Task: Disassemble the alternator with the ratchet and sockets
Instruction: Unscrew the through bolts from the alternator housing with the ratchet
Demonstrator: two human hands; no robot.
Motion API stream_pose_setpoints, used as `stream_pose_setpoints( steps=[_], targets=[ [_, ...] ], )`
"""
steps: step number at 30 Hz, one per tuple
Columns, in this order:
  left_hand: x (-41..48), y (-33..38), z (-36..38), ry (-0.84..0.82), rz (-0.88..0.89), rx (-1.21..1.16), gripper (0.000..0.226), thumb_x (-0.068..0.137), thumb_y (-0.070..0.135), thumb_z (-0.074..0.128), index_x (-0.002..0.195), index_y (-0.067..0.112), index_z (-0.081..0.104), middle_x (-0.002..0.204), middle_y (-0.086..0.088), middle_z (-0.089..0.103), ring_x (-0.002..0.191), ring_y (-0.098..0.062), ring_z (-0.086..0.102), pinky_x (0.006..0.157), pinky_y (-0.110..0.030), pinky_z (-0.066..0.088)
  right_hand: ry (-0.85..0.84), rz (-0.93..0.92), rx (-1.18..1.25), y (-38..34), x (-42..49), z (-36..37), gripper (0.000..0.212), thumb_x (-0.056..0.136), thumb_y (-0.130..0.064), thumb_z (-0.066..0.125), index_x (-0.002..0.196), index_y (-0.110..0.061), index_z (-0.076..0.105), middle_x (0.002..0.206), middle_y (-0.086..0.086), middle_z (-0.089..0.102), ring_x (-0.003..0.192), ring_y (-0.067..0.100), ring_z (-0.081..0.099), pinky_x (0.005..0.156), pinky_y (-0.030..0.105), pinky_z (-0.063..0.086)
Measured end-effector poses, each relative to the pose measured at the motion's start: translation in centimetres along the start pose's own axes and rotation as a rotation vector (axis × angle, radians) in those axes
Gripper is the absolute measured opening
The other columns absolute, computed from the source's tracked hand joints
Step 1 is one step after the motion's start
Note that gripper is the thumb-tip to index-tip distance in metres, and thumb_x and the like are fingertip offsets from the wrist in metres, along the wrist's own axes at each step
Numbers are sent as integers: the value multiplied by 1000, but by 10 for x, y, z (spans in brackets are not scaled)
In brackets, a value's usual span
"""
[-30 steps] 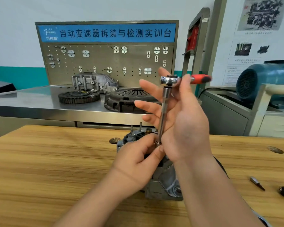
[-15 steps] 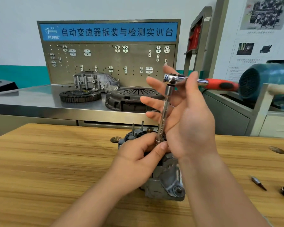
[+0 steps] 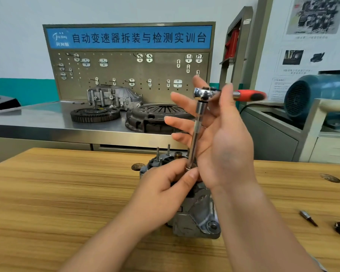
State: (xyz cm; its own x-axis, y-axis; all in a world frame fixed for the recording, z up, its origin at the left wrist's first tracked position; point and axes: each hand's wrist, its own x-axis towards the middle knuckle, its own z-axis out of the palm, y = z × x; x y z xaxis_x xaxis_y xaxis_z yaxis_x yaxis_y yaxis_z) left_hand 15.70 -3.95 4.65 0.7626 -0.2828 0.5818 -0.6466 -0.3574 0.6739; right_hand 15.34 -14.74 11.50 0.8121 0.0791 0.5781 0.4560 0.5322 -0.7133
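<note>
Workshop, wooden bench. Alternator stands on it under L hand; thumb + forefinger pinch foot of extension. R hand fingers straight, spread; ratchet crosses thumb-forefinger fork. Alternator prob. heavy, rigid casting: hold housing below fingertips, not studs.

alternator is being supported on table, centre | extension bar is being held upright on its top, ratchet on bar's upper end | left hand at bar's foot, right hand behind bar | bit is being left on table, well right of alternator | flywheel left of clutch cover, both being carried on bench behind table
</note>
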Motion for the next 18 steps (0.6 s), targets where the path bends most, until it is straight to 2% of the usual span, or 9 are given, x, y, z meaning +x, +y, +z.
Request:
stream_pose_setpoints(
  steps=[2,5,8,10,12,15,18],
  targets=[
    [0,-1,-1,-8,-10,18,28,88,45,46,74,24,58,59,11,52,58,-5,48,56,-28,39,23,-22,-21,1,0,1,38,93,-49,41,112,-27,65,102,1,74,77,18,71,56,24,54],
    [3,-1,0,11,-24,65,30,91,37,47,80,14,63,68,-2,62,65,-17,56,58,-31,43,37,-138,-86,1,-1,5,23,90,-36,54,106,-33,69,112,-3,71,89,17,69,61,24,53],
    [3,1,2,40,-25,88,32,94,39,47,79,16,63,66,-2,61,61,-15,54,54,-29,40,22,-230,-133,0,0,4,30,89,-26,57,116,-35,64,126,-4,65,100,16,67,68,24,53],
    [3,1,1,32,-15,59,32,94,40,49,80,14,63,66,-6,60,62,-20,54,55,-32,41,-1,-205,-103,0,-1,3,27,90,-29,55,114,-39,64,127,-4,65,101,17,69,69,26,55],
    [2,1,-1,16,-5,-11,35,89,46,48,83,16,63,71,-11,61,68,-26,56,62,-39,46,-8,-126,-44,1,-1,3,24,90,-39,51,109,-39,66,116,-3,70,99,21,70,69,28,58],
    [3,1,-4,-37,-25,-53,47,84,52,43,94,13,66,85,-16,67,81,-32,61,74,-49,50,8,-37,-17,3,-1,2,38,86,-51,47,113,-33,67,104,0,73,100,22,70,69,30,58],
    [4,0,-3,-40,-46,-24,44,86,45,47,91,5,65,85,-19,67,80,-35,61,73,-53,49,28,-88,-85,3,-1,2,28,89,-45,52,107,-34,70,110,-4,72,101,16,69,70,28,57]
  ],
)
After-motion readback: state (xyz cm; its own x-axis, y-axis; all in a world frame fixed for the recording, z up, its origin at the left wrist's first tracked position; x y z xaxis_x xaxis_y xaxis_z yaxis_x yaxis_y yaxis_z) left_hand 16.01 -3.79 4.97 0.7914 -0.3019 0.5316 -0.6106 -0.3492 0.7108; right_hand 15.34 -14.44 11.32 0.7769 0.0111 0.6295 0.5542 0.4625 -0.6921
